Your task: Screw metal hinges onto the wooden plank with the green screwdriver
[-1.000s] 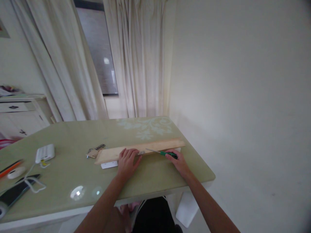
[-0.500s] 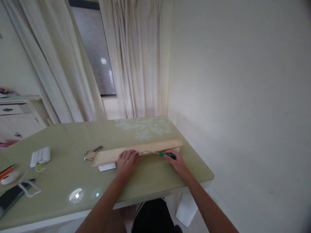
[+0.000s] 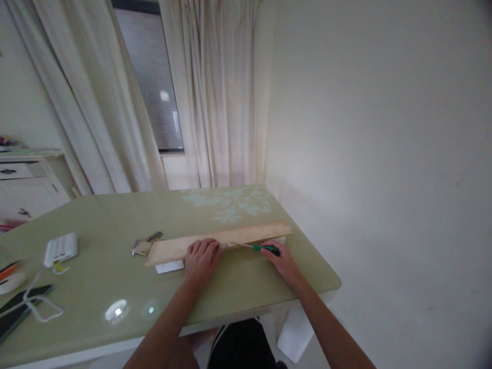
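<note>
A long pale wooden board lies across the green table, resting on white blocks. My left hand presses down on the board near its middle, fingers together beside a small metal fitting. My right hand is closed round a green-handled screwdriver. The screwdriver's thin shaft points left along the board toward the fitting.
A few metal pieces lie at the board's left end. A white power bank, a white cable, a dark phone and a tape roll sit at the table's left. Curtains and a wall stand behind.
Both hands stay on the board and screwdriver. The view has shifted slightly; the screwdriver handle sits a little lower and further right than before.
</note>
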`<move>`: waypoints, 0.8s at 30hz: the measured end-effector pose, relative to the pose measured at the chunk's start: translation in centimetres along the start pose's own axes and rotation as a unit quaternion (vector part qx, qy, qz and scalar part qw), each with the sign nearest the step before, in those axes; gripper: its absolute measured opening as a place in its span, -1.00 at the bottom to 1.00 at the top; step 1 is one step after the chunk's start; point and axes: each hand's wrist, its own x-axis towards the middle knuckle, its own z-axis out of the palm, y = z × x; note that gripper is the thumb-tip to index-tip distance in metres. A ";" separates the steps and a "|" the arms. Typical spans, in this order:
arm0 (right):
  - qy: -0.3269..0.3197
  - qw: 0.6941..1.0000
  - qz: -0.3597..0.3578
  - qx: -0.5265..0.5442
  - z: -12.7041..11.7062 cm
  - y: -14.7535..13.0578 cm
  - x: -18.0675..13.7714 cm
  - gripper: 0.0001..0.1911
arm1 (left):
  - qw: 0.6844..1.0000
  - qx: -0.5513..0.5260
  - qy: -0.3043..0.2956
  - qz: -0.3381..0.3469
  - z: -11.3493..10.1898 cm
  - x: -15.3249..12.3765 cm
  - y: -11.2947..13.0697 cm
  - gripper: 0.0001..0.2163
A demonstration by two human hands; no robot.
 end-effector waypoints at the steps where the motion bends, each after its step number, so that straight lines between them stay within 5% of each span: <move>1: 0.000 1.000 0.001 -0.001 0.0 0.0 0.0 -0.69 | 1.000 -0.008 -0.003 0.003 0.0 -0.1 0.0 -0.81; 24: 0.007 0.999 0.012 -0.029 -0.1 -0.1 -0.1 -0.61 | 1.000 -0.005 0.019 -0.023 0.2 0.1 0.2 -0.85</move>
